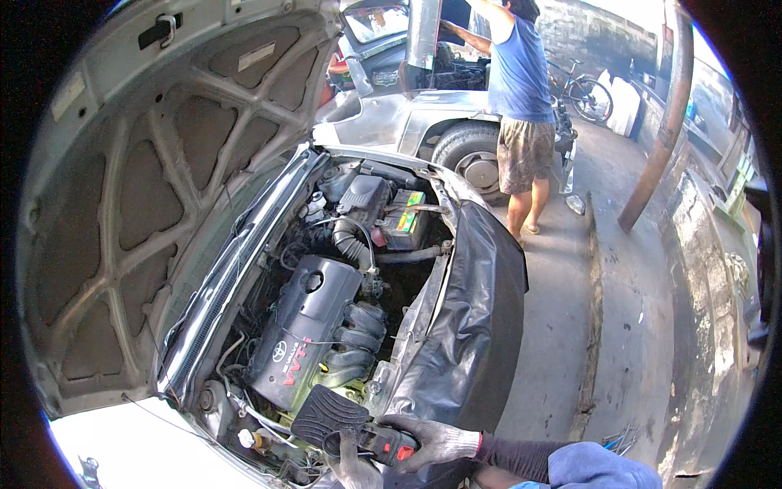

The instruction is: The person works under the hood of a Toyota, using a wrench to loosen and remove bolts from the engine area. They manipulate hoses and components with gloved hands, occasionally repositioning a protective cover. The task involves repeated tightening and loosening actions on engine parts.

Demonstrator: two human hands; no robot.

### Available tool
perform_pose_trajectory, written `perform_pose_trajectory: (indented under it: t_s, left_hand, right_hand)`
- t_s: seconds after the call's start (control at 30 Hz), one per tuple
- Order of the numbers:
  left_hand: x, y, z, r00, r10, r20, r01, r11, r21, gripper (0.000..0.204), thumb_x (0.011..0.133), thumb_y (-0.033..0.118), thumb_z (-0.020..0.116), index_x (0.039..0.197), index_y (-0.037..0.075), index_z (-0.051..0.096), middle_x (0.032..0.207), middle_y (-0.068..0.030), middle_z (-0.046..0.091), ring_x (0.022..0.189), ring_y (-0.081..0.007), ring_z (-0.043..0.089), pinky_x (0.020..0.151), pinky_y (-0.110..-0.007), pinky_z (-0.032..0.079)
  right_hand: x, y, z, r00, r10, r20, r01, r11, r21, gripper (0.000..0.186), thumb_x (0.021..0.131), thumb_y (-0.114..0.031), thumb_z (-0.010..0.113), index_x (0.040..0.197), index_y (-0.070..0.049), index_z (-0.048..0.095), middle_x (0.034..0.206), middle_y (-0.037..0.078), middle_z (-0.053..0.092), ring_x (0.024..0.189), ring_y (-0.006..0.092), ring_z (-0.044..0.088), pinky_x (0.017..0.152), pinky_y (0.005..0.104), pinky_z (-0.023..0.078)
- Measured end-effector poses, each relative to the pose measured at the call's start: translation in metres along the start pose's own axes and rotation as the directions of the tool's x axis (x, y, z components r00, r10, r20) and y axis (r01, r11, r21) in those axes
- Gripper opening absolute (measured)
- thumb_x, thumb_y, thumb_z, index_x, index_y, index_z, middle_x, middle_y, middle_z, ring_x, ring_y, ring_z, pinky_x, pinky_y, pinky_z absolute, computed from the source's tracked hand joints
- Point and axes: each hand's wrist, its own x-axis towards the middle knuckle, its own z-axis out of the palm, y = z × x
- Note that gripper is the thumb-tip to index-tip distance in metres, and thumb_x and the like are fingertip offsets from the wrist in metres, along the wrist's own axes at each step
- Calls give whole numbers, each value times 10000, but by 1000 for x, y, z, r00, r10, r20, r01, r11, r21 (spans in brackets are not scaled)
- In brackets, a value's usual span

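Note:
Both my hands wear grey knit gloves and work low over the front corner of an open engine bay. My right hand wraps round a black hand-held tool with red parts; its exact kind I cannot make out. Against the tool's left end is a flat, ribbed black piece; whether the two are joined is unclear. My left hand grips the tool from below, a finger up against it, partly cut off by the lower edge. Just beyond lies the dark plastic engine cover with red lettering.
The raised bonnet fills the left. A battery sits at the bay's far end. Black sheeting drapes the car's front. Beyond, a person in a blue top stands at another vehicle. A rusty pole leans at right.

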Motion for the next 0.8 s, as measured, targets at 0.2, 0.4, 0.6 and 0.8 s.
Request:
perform_pose_trajectory:
  t_s: [0.2,0.4,0.6,0.8]
  left_hand:
    - [-6,-2,-9,997,77,-22,-77,997,13,186,1022,214,707,1117,54,705,1049,-106,756,917,-228,747,781,-364,619]
    - [-6,-2,-19,998,36,-49,-36,999,4,198,1035,232,687,1107,50,721,1046,-110,762,899,-224,747,776,-359,615]
    - [-5,-9,-36,999,-34,25,35,999,-29,278,1068,296,630,1109,35,718,1013,-96,758,845,-210,732,752,-340,599]
    - [-22,1,-49,1000,6,-13,-5,1000,26,293,1072,302,614,1154,34,701,1004,-94,748,858,-215,726,755,-355,600]
  right_hand:
    - [7,14,4,996,-60,60,54,994,97,1071,816,-415,875,1644,-59,297,1600,184,452,1470,276,457,1221,395,371]
    - [5,6,16,1000,-25,7,23,987,161,1077,809,-433,893,1642,-70,315,1623,184,416,1510,291,404,1256,418,318]
    - [-5,-4,20,998,-57,0,57,997,56,1061,824,-457,880,1635,-55,326,1611,197,429,1503,306,410,1252,429,323]
    - [-14,-5,22,991,76,113,-75,997,-13,1184,809,-606,847,1659,-32,256,1690,232,269,1590,322,232,1292,486,226]
